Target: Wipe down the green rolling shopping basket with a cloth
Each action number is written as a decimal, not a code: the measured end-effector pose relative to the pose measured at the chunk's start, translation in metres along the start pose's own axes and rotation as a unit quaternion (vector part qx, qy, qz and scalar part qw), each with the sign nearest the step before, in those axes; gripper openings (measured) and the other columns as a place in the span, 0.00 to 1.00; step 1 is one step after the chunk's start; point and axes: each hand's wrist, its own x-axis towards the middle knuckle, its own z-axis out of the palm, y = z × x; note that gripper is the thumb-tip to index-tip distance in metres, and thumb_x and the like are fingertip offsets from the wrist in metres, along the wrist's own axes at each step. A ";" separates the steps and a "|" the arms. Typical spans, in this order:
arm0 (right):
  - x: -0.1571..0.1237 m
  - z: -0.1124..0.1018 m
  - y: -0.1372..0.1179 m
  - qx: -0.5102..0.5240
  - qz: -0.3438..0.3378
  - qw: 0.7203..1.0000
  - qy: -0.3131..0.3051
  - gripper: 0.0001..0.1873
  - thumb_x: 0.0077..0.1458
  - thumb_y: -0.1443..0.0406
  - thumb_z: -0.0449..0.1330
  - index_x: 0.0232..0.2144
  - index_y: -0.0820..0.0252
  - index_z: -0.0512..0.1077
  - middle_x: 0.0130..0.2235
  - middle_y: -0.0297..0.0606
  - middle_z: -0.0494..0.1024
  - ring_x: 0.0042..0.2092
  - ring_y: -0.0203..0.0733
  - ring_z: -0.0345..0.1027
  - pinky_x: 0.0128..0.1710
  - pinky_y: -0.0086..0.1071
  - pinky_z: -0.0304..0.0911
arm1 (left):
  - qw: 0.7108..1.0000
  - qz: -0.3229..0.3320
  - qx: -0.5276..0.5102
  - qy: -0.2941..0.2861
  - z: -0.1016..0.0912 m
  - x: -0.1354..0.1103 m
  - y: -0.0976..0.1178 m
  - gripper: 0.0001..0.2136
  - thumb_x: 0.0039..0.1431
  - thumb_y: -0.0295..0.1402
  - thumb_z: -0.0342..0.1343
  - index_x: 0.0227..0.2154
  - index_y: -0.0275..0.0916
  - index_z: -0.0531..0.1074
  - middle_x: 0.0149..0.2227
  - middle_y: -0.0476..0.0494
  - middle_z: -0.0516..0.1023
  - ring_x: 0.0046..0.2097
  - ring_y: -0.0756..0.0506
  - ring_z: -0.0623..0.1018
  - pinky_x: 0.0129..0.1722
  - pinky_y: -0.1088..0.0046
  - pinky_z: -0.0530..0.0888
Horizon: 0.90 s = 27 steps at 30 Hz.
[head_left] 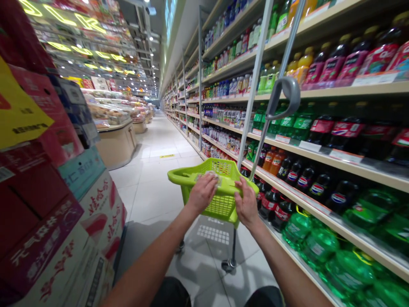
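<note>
A lime-green plastic shopping basket (222, 204) with mesh walls rides on a wheeled trolley in front of me. Its slim metal pole rises to a grey loop handle (289, 96). My left hand (203, 192) lies on a small clear plastic packet (213, 178) at the basket's top. My right hand (246, 204) curls over the basket's near rim, a short way from the packet. The basket's inside is mostly hidden by my hands and the rim.
Long shelves of bottled drinks (319, 140), including cola and green bottles, run close along the right. Stacked printed cartons (47, 170) tower on the left. A tiled aisle floor (150, 192) stretches ahead past curved food counters (116, 145).
</note>
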 end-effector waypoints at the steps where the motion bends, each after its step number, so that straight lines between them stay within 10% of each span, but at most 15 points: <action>1: -0.001 -0.001 0.001 -0.004 -0.011 1.000 -0.004 0.28 0.56 0.64 0.44 0.59 0.58 0.45 0.45 0.42 0.72 0.45 0.43 0.65 0.46 0.42 0.56 | 0.999 -0.035 0.010 0.024 -0.004 -0.001 -0.009 0.12 0.58 0.31 0.45 0.41 0.36 0.69 0.46 0.38 0.72 0.52 0.44 0.68 0.52 0.59 0.68; 4: -0.002 0.003 0.001 -0.025 -0.019 1.000 0.005 0.27 0.56 0.64 0.44 0.58 0.58 0.46 0.45 0.42 0.72 0.45 0.43 0.65 0.47 0.42 0.54 | 0.992 -0.097 0.032 0.068 -0.010 -0.002 -0.017 0.11 0.58 0.31 0.45 0.39 0.36 0.69 0.44 0.38 0.73 0.49 0.44 0.70 0.50 0.59 0.69; 10: -0.006 0.006 0.001 -0.032 -0.021 0.999 0.017 0.26 0.57 0.63 0.44 0.58 0.58 0.47 0.45 0.42 0.72 0.46 0.43 0.65 0.48 0.43 0.51 | 0.999 0.045 -0.007 -0.002 0.008 0.005 0.022 0.11 0.58 0.29 0.45 0.41 0.36 0.68 0.45 0.41 0.73 0.53 0.45 0.67 0.53 0.62 0.67; 16: -0.008 -0.001 0.002 -0.023 -0.028 0.999 -0.016 0.26 0.57 0.64 0.44 0.58 0.58 0.47 0.47 0.41 0.71 0.48 0.42 0.63 0.51 0.43 0.49 | 0.993 -0.092 0.017 0.073 -0.005 -0.003 -0.013 0.11 0.58 0.30 0.45 0.41 0.35 0.69 0.45 0.38 0.72 0.51 0.44 0.69 0.52 0.61 0.68; 23: -0.009 0.004 -0.002 -0.044 -0.030 0.999 0.008 0.24 0.57 0.63 0.44 0.56 0.59 0.51 0.45 0.40 0.73 0.46 0.42 0.64 0.50 0.42 0.48 | 0.999 0.041 -0.012 -0.013 0.008 0.001 0.017 0.12 0.58 0.29 0.44 0.42 0.37 0.68 0.46 0.41 0.72 0.54 0.45 0.66 0.54 0.62 0.66; 27: -0.009 -0.001 0.000 -0.034 -0.043 0.998 -0.015 0.24 0.57 0.64 0.43 0.56 0.60 0.50 0.45 0.40 0.73 0.47 0.41 0.63 0.51 0.40 0.47 | 0.998 -0.049 0.027 0.038 -0.004 -0.002 -0.010 0.12 0.58 0.30 0.44 0.41 0.35 0.69 0.46 0.37 0.72 0.51 0.44 0.69 0.52 0.60 0.68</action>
